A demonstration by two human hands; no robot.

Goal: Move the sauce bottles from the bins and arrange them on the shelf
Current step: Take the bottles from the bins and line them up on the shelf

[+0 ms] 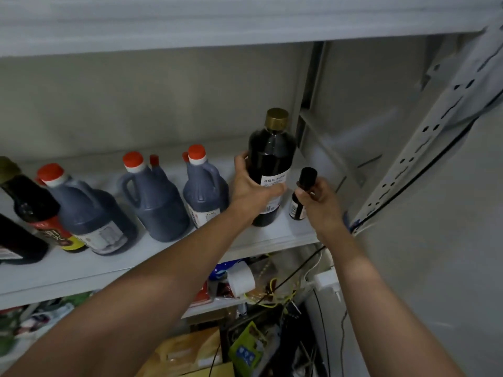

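A tall dark sauce bottle (pixel 272 156) with a gold cap stands near the right end of the white shelf (pixel 163 248). My left hand (pixel 251 190) is wrapped around its lower body at the label. Just to its right, a small dark bottle (pixel 300 202) with a black cap rests on the shelf, and my right hand (pixel 322 198) grips its neck. To the left stand three dark jugs with red caps (pixel 160 202), (pixel 204 194), (pixel 89 216), each with a handle. At the far left lean two more dark bottles (pixel 35 208), partly cut off by the frame's edge.
A perforated white shelf upright (pixel 424 148) runs diagonally at the right, beside a grey wall. The shelf above (pixel 190 25) overhangs closely. Below the shelf are packets, a paper roll (pixel 241 278), cables and a cardboard box (pixel 187 352).
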